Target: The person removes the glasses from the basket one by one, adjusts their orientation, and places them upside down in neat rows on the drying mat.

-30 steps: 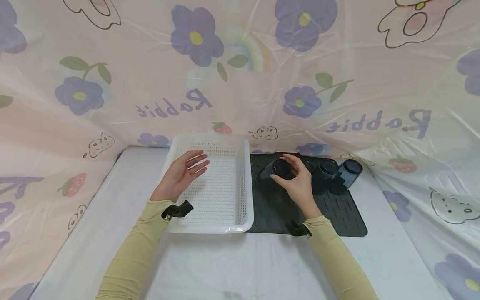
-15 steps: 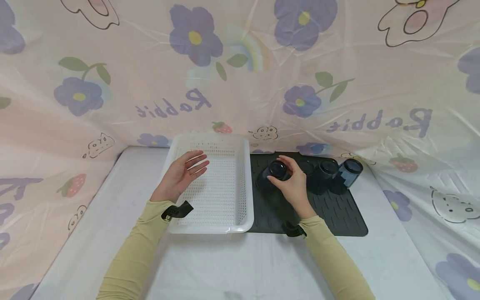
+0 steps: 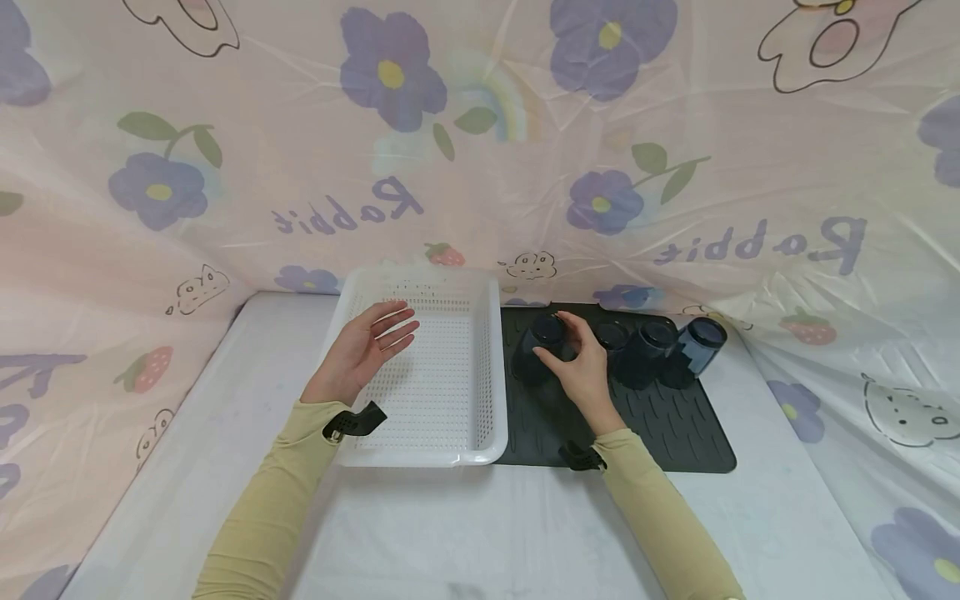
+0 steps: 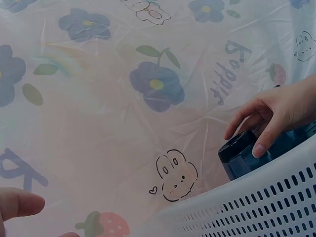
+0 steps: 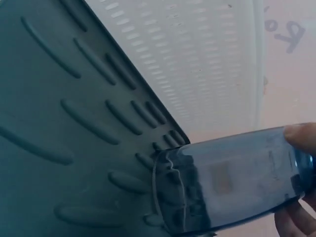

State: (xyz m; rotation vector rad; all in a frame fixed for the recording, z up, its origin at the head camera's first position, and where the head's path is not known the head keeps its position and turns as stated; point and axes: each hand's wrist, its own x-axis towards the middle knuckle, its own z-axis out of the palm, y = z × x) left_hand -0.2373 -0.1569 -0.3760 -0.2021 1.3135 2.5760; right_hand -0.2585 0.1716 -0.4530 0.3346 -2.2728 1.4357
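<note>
My right hand (image 3: pixel 587 367) holds a dark blue see-through cup (image 3: pixel 527 365) by its upper end, thumb in front and fingers behind. The cup stands upside down on a black ridged drying mat (image 3: pixel 675 433), close to the white basket (image 3: pixel 493 375). In the right wrist view, the open rim of the cup (image 5: pixel 237 177) meets the mat's ridges. My left hand (image 3: pixel 363 350) hovers over the basket's left side with fingers spread and nothing in them. Only its fingertips show at the lower left of the left wrist view.
Several more dark blue cups (image 3: pixel 643 358) stand upside down on the mat, right of my right hand; the rightmost cup (image 3: pixel 703 340) leans in view. Behind everything hangs a flowered curtain (image 3: pixel 510 192). A white cloth (image 3: pixel 450 533) covers the table.
My right hand has shifted left with the cup, which has gone from tilted to upright on the mat. Another cup now shows more to its right. The left hand stays still.
</note>
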